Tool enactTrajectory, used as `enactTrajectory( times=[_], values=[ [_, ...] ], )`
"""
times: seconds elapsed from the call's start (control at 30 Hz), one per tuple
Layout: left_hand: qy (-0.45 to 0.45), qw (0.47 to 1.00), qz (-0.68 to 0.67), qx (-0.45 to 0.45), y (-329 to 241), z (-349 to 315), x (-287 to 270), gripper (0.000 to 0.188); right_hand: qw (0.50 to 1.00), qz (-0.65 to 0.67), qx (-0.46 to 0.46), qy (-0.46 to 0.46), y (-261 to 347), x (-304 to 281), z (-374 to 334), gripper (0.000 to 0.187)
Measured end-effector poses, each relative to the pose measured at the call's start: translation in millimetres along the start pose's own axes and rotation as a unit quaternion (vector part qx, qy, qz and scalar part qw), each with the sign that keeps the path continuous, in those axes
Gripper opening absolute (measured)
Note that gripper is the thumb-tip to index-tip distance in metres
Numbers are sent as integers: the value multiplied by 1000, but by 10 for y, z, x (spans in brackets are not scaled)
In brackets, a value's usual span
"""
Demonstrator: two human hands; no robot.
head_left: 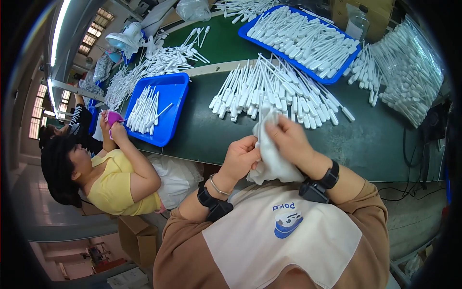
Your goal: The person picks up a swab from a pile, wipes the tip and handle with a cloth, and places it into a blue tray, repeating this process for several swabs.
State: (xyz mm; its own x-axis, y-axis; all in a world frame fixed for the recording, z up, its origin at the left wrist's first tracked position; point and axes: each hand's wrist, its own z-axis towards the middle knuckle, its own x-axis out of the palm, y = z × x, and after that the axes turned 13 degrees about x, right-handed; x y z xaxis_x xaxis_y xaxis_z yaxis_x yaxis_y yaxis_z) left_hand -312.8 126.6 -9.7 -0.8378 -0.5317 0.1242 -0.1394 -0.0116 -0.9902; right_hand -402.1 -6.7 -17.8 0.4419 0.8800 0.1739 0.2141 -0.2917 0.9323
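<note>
A crumpled white cloth point(275, 166) hangs between my hands at the table's near edge. My left hand point(242, 156) is closed, with thumb and fingers pinching at the cloth's left side. My right hand point(291, 139) is closed over the cloth's upper right part and slightly smeared by motion. Whether something lies wrapped inside the cloth, I cannot tell. Just beyond my hands fans a pile of white plastic droppers point(284, 91), with their wide bulb ends mostly toward me. The cloth's top reaches the edge of this pile.
A blue tray point(353, 48) heaped with droppers stands behind the pile. At left is another blue tray point(175, 103) holding fewer. A clear bag point(409, 72) full of droppers sits at right. Beside me, a person in yellow point(115, 178) handles a pink cloth point(114, 118). Cables point(409, 178) hang at right.
</note>
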Motion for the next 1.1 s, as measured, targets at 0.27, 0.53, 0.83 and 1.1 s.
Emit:
enactTrajectory(
  times=[0.27,0.53,0.83,1.1],
  values=[
    [25,915,307,261,113,104,209,12,996,-35,-77,-36,-75,-24,-1,23],
    [53,996,71,-3,119,19,49,16,957,285,-52,-10,153,-208,45,22],
    [29,935,-341,-91,353,-7,-47,32,972,166,-27,165,112,65,-183,20],
    [244,792,-534,-166,393,-86,-148,27,935,342,-20,92,100,-142,-37,25]
  ],
)
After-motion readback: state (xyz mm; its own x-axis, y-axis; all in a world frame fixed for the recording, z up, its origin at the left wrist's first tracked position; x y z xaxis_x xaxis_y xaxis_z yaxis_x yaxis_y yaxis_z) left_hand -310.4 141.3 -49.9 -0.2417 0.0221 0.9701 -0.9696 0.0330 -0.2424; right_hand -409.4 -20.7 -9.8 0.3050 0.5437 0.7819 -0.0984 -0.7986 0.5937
